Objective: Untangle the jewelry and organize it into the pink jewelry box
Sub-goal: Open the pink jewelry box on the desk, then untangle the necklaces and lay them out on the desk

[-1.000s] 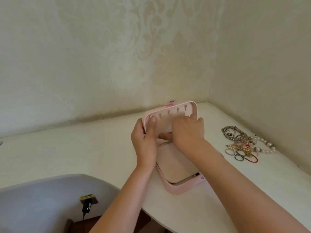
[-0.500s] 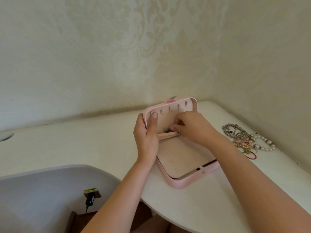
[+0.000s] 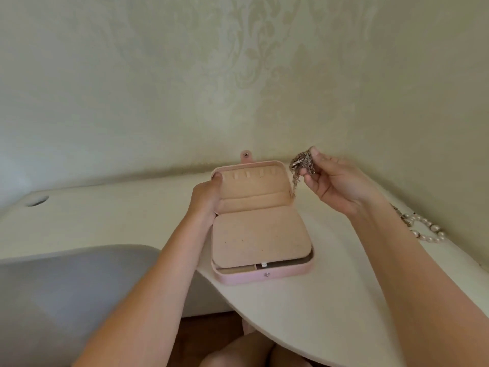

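The pink jewelry box [image 3: 264, 276] lies open on the white table [image 3: 304, 313], its lid standing up toward the wall. My left hand [image 3: 205, 200] grips the lid's left edge, thumb over the rim. My right hand [image 3: 330, 184] is raised to the right of the lid and pinches a tangled bunch of silver chains [image 3: 300, 165], with strands dangling down beside the lid. A pearl bracelet [image 3: 426, 230] lies at the far right, partly hidden behind my right forearm.
Patterned walls meet in a corner right behind the box. A grey chair back [image 3: 66, 292] sits at lower left beside the table's curved front edge. A round cable hole [image 3: 37, 201] is in the table at far left.
My right hand has pulled a tangle of chains out of the lid's pocket and lifted it up to the right. The left hand keeps holding the lid.
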`<move>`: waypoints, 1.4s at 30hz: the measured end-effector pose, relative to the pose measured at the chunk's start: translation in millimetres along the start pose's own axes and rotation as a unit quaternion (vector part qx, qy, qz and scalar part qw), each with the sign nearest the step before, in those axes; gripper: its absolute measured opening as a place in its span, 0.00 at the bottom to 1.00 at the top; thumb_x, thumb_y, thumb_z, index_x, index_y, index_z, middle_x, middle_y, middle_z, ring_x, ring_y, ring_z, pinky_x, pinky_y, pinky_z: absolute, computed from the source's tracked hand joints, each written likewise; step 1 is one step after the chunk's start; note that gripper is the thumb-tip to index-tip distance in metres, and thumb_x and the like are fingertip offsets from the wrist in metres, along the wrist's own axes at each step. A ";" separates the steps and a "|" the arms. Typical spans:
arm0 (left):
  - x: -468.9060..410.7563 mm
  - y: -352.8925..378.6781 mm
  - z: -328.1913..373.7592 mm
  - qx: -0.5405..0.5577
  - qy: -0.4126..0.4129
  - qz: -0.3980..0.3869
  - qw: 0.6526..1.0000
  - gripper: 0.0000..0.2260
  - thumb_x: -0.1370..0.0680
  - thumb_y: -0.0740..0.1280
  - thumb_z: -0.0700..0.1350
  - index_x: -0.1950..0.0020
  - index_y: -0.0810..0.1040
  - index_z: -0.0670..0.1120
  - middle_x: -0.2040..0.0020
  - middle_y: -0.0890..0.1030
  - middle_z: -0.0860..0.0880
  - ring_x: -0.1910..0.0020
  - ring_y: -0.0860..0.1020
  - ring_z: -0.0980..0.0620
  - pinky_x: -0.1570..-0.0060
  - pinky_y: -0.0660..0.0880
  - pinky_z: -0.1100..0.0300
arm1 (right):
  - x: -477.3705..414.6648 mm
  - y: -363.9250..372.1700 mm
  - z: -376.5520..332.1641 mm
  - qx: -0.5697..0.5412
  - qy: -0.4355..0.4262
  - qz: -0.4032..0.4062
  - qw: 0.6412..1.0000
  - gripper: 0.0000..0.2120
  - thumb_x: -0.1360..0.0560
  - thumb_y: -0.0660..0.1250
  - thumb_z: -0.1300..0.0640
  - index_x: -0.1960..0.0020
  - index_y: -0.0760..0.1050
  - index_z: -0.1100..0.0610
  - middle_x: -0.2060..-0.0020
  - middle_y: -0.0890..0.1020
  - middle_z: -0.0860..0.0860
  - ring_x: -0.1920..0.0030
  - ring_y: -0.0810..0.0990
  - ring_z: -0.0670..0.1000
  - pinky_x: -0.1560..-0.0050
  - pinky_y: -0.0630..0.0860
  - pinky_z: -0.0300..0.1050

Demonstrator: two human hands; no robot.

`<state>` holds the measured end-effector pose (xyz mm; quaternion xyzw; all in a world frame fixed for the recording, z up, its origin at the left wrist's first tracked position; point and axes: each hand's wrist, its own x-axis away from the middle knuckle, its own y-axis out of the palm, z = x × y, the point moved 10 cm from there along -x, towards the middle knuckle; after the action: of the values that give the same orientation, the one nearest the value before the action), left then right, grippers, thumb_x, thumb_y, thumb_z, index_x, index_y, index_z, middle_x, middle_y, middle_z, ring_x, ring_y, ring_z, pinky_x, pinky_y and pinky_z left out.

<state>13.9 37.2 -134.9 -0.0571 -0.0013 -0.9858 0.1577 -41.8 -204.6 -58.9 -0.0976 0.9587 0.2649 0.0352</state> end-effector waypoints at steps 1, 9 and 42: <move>-9.8 -5.9 3.3 0.012 -0.008 -0.006 1.000 0.13 0.21 0.62 0.52 0.48 0.77 0.42 0.54 0.80 0.45 0.57 0.80 0.46 0.60 0.75 0.58 | 0.5 2.2 0.7 -0.004 0.003 -0.006 1.000 0.22 0.21 0.58 0.58 0.71 0.81 0.57 0.73 0.81 0.49 0.73 0.79 0.42 0.70 0.77 0.31; -74.6 -47.8 31.1 -0.141 0.006 0.024 0.990 0.19 0.20 0.61 0.48 0.37 0.72 0.36 0.38 0.75 0.40 0.40 0.76 0.43 0.40 0.73 0.51 | -2.4 -0.9 20.2 -0.023 0.044 0.002 0.999 0.09 0.28 0.63 0.55 0.60 0.75 0.61 0.69 0.81 0.53 0.71 0.79 0.45 0.69 0.78 0.33; 82.9 164.7 54.0 0.049 0.157 -0.323 0.932 0.04 0.24 0.67 0.42 0.54 0.79 0.41 0.64 0.82 0.50 0.64 0.78 0.53 0.63 0.76 0.62 | 5.0 -60.3 -7.9 0.307 0.029 0.033 0.951 0.21 0.34 0.71 0.44 0.47 0.79 0.56 0.62 0.78 0.49 0.63 0.76 0.45 0.56 0.73 0.37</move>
<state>-7.0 -143.9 -74.5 0.1098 -0.0434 -0.9787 -0.1680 -34.4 -260.2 -82.9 -0.0578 0.9970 -0.0446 0.0267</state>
